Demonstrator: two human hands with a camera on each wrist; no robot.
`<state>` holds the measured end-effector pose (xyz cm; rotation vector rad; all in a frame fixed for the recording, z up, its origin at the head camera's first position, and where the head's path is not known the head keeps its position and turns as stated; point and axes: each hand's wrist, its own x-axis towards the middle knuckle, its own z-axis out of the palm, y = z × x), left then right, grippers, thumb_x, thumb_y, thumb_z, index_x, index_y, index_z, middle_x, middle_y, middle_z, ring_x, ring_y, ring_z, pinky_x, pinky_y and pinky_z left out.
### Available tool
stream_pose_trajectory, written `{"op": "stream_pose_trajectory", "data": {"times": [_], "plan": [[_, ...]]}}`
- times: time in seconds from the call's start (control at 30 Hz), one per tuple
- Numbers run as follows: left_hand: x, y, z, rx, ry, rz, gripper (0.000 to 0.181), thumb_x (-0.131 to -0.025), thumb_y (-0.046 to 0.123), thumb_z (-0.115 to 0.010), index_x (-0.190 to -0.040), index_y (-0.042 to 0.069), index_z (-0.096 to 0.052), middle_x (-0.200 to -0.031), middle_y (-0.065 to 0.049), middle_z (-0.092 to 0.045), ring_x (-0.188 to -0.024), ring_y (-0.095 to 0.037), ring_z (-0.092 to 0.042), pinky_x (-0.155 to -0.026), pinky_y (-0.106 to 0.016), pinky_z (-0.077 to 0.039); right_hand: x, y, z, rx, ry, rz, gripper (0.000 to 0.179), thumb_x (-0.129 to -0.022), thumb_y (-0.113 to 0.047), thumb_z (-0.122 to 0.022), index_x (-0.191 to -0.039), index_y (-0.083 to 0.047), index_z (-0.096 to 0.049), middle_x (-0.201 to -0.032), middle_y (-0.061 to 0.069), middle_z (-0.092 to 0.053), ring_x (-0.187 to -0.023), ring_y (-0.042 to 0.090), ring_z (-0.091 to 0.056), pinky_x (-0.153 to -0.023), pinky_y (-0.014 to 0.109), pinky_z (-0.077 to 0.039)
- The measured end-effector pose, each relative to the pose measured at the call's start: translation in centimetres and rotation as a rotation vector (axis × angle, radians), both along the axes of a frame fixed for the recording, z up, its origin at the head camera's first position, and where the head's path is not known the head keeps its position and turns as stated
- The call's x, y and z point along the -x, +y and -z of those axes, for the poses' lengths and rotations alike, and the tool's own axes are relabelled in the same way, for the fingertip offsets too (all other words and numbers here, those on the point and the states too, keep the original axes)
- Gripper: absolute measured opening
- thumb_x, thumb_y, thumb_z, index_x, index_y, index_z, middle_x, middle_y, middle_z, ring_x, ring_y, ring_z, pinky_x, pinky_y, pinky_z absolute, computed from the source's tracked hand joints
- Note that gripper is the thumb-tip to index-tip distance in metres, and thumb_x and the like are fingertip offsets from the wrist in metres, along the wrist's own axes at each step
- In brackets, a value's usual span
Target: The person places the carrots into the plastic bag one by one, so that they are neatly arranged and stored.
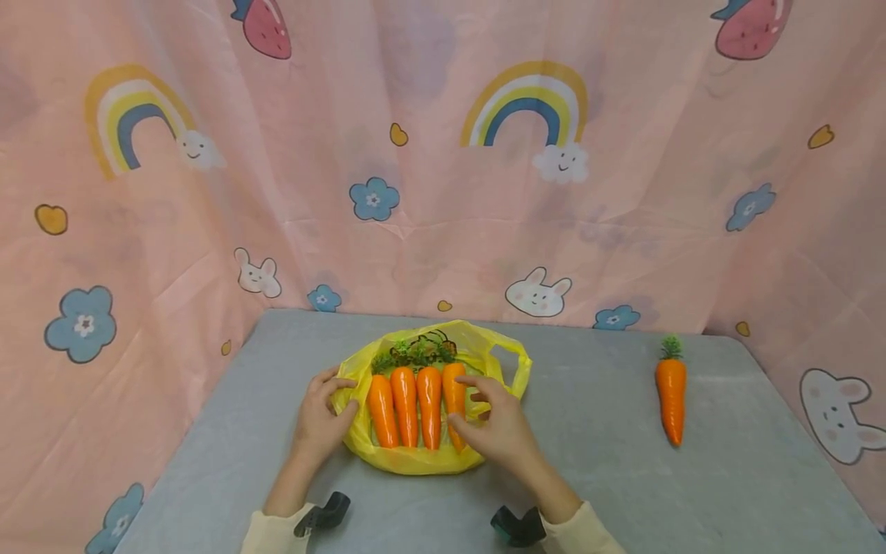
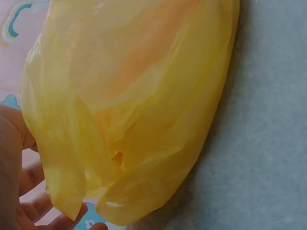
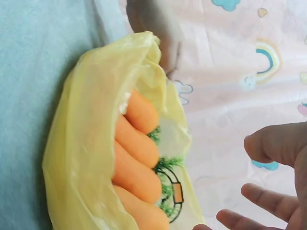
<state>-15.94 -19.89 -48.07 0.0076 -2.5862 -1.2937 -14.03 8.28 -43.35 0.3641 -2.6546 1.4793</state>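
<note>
A yellow plastic bag (image 1: 415,463) lies on its back with its mouth spread wide. Several orange carrots (image 1: 430,404) with green leafy tops lie side by side inside it. At the bag's left edge, my left hand (image 1: 320,419) holds the thin plastic between thumb and fingers; the left wrist view shows the fingers partly hidden behind the bag. My right hand (image 1: 504,427) hovers by the rightmost carrot, thumb and fingers spread apart. The right wrist view shows nothing between those fingers (image 3: 273,199). One more carrot (image 1: 671,396) lies apart on the right.
A grey table (image 1: 588,477) bears the bag and the separate carrot. Behind it hangs a pink patterned curtain (image 1: 429,169), meeting the table's back edge. The bag's handle loop (image 1: 524,373) stands out at its right side. Black wrist mounts (image 1: 519,528) sit at both cuffs.
</note>
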Motion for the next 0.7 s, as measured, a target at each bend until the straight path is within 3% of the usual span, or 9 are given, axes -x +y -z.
{"op": "stream_pose_trajectory", "data": {"times": [0.3, 0.7], "plan": [[0.1, 0.0, 0.0, 0.009, 0.018, 0.003, 0.025, -0.080, 0.009, -0.068, -0.105, 0.003, -0.069, -0.139, -0.018, -0.049, -0.131, -0.040, -0.044, -0.109, -0.055, -0.034, 0.0, 2.3, -1.0, -0.055, 0.009, 0.034, 0.046, -0.079, -0.018, -0.076, -0.122, -0.018, -0.062, -0.125, 0.006, -0.061, -0.103, 0.030, -0.062, -0.080, 0.042, -0.055], [0.0, -0.1, -0.2, 0.003, 0.017, 0.005, 0.025, -0.080, 0.009, -0.067, -0.104, 0.003, -0.069, -0.138, -0.018, -0.049, -0.129, -0.040, -0.046, -0.108, -0.055, -0.036, 0.7, 6.5, -1.2, -0.096, 0.139, 0.079, 0.046, -0.081, -0.016, -0.074, -0.124, -0.011, -0.060, -0.124, 0.011, -0.063, -0.101, 0.029, -0.063, -0.078, 0.043, -0.054]]}}
